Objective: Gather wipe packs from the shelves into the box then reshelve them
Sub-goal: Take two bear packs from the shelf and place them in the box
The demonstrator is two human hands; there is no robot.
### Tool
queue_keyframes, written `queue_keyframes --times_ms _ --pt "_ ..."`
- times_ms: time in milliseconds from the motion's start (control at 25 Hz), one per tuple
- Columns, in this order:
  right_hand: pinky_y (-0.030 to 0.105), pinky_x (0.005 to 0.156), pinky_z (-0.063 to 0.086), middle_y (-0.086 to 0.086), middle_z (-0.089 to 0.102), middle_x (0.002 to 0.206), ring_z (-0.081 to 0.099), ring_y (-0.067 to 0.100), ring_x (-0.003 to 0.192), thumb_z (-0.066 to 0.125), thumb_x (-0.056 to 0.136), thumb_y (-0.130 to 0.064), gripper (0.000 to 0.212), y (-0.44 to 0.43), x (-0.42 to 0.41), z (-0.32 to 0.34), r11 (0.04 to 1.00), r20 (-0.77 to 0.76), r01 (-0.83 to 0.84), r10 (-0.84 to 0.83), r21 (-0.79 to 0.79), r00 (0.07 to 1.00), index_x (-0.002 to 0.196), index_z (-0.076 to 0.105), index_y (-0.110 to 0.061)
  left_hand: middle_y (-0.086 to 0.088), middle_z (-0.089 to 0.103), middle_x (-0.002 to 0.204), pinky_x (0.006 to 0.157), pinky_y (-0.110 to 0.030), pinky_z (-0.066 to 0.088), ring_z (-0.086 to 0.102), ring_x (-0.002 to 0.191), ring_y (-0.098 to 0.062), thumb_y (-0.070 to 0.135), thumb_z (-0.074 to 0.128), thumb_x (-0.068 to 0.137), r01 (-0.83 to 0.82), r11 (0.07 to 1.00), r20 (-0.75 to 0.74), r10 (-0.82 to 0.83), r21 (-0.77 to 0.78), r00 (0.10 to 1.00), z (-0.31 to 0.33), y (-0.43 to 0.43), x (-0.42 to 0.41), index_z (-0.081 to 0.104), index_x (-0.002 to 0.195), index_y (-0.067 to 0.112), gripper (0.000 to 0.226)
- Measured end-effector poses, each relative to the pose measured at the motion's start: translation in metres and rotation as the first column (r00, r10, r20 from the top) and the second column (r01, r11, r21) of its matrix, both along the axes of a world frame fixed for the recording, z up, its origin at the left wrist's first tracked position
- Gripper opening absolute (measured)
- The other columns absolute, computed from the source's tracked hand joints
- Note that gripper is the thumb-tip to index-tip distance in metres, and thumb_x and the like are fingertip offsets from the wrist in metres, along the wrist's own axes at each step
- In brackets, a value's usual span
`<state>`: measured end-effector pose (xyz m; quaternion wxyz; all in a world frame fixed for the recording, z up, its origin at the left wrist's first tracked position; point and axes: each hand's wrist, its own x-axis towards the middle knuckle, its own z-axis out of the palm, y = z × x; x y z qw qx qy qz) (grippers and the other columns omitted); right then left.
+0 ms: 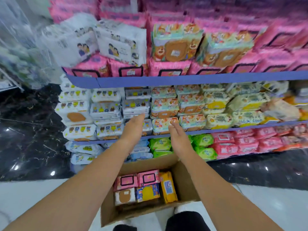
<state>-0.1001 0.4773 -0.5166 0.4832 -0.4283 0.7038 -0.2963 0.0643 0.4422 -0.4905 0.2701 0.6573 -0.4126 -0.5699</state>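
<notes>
Two hands out ahead, neither holding anything. On the left hand, fingers straight and close together, tips touching or just short of the white packs stacked on the middle shelf; cannot tell which. On the right hand, fingers flat and together, palm turned inward, tips in front of a bear-print pack at the bottom of its stack. Below the forearms, on the pale floor, an open cardboard box with five packs showing: two pink packs, a white pack with a brown flap, a blue-and-yellow pack, and an orange pack on edge by the right wall. Looks like the gathering stage, with room left in the box.

Several ways to go wrong from here. Pulling the bottom pack from under those above: likely to drag or tip the stack over the shelf lip. Squeezing soft, slick wrappers between flat hands, no fingers curled round: apt to slip on the way down. Reaching into two stacks at once: no spare hand to steady either. Letting go from shelf height: easy to miss the box or knock over the pack on edge.
</notes>
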Motion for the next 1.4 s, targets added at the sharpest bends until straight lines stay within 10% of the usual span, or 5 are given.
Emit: queue_keyframes --times_ms 400,600,1000,1160,1400 --pt "0.045 0.113 0.039 -0.011 0.036 0.157 0.041 0.015 0.139 0.041 0.098 -0.06 0.063 -0.099 -0.148 0.119 0.921 -0.229 -0.207 0.135 -0.329 0.964 0.155 0.026 -0.037 0.013 0.047 0.136 0.105 -0.032 0.034 0.044 0.133 -0.013 0.051 0.038 0.106 0.114 0.926 0.174 -0.054 -0.359 0.983 0.129 -0.075 -0.092 0.047 0.146 0.025 0.049" --pt "0.04 0.114 0.034 -0.005 0.037 0.154 0.032 0.02 0.143 0.048 0.096 -0.058 0.07 -0.182 -0.228 0.173 0.686 -0.79 -0.664 0.213 -0.298 0.575 0.154 0.027 -0.026 0.0 0.053 0.146 0.107 -0.04 0.043 0.053 0.128 -0.017 0.061 0.042 0.099 0.221 0.837 0.457 0.038 -0.5 0.888 0.165 -0.151 -0.124 0.048 0.147 0.018 0.065" --pt "0.049 0.109 0.036 0.005 0.036 0.145 0.037 0.029 0.133 0.068 0.06 -0.081 0.119 -0.284 -0.274 0.178 0.647 -0.975 -0.752 0.22 0.123 0.03 0.15 0.022 -0.018 -0.012 0.036 0.146 0.107 -0.052 0.043 0.038 0.133 -0.035 0.076 0.074 0.062 0.582 0.812 0.997 -0.071 0.04 0.03 0.163 -0.246 -0.116 0.029 0.15 0.018 0.115" --pt "0.049 0.107 0.037 0.005 0.042 0.136 0.039 0.029 0.127 0.055 0.055 -0.089 0.12 -0.267 -0.271 0.178 0.708 -0.962 -0.699 0.247 0.099 0.113 0.147 0.03 -0.016 -0.014 0.042 0.139 0.107 -0.05 0.041 0.043 0.127 -0.034 0.079 0.075 0.058 0.59 0.804 0.996 -0.05 0.082 -0.07 0.17 -0.241 -0.121 0.039 0.141 0.01 0.114" --pt "0.037 0.07 0.051 -0.003 0.037 0.104 0.05 0.017 0.085 0.082 0.06 -0.059 0.081 -0.179 -0.255 0.177 0.834 -0.752 -0.546 0.312 -0.075 0.58 0.117 0.049 -0.012 0.004 0.055 0.086 0.063 -0.037 0.05 0.054 0.072 -0.015 0.074 0.08 0.052 0.669 0.733 0.96 -0.089 -0.118 0.266 0.172 -0.167 -0.104 0.043 0.098 0.017 0.082"
